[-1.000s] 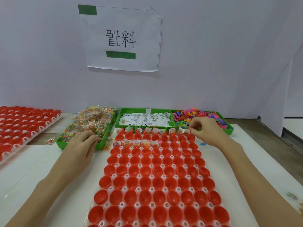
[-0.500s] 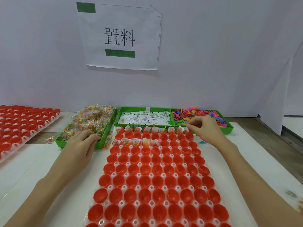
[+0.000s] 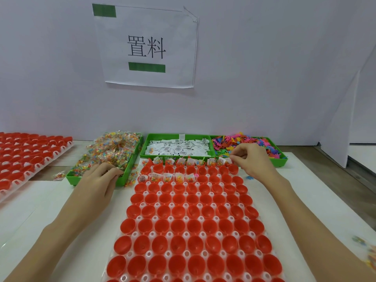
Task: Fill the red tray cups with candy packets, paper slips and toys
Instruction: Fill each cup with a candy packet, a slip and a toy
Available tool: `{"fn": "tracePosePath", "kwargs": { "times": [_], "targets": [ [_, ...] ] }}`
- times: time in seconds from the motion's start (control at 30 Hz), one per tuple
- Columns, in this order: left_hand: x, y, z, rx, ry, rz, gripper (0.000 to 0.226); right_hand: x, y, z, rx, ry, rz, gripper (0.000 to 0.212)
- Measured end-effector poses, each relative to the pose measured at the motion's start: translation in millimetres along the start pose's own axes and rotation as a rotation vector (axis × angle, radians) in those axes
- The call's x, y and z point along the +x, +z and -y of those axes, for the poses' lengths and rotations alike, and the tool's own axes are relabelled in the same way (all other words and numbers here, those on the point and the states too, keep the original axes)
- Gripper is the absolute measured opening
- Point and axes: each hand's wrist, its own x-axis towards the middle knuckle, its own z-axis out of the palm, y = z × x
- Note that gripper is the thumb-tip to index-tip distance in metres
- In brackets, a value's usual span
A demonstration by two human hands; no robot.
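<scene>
R hand (image 3: pixel 251 160) barely shifted, grip pinching sth tiny; L hand (image 3: pixel 101 176) curled on candy packets (image 3: pixel 114 147). Sign (image 3: pixel 146 46): 置料.

Only small shifts. Right hand (image 3: pixel 253 159) lowered a touch toward the far row of the red plastic cup tray (image 3: pixel 179 210). Pinched fingertips (image 3: pixel 233 158) now just above the white paper slip (image 3: pixel 227 161) at that row's right end; contents of the pinch too small to tell. Left hand (image 3: pixel 101 177) edged barely farther over the near rim of the green plastic candy bin (image 3: pixel 73 179). Whole view nudged slightly up and left.
</scene>
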Motion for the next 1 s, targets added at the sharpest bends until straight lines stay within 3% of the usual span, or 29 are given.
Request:
{"fn": "tracePosePath", "kwargs": {
  "times": [0.23, 0.4, 0.6, 0.87, 1.0],
  "targets": [
    [-1.0, 0.5, 0.4, -0.001, -0.006, -0.005, 0.021, 0.0, -5.3, 5.9, -0.061, 0.001, 0.063, 0.006],
    [-0.2, 0.6, -0.7, -0.056, -0.04, -0.029, 0.023, 1.5, -8.1, 4.0, -0.067, 0.034, 0.1, 0.018],
    [1.9, -4.8, -4.1, -0.131, -0.093, -0.107, 0.021, 2.6, -15.7, 4.6, -0.042, 0.025, 0.079, 0.022],
    [-0.2, -20.7, -12.5, 0.055, -0.146, -0.216, 0.012, 0.3, -19.4, 31.9, -0.03, -0.053, -0.007, 0.019],
    [4.9, -26.7, -22.2, -0.046, -0.093, -0.272, 0.017, 1.6, -4.9, 54.7, -0.054, -0.123, 0.018, 0.018]
  ]
}}
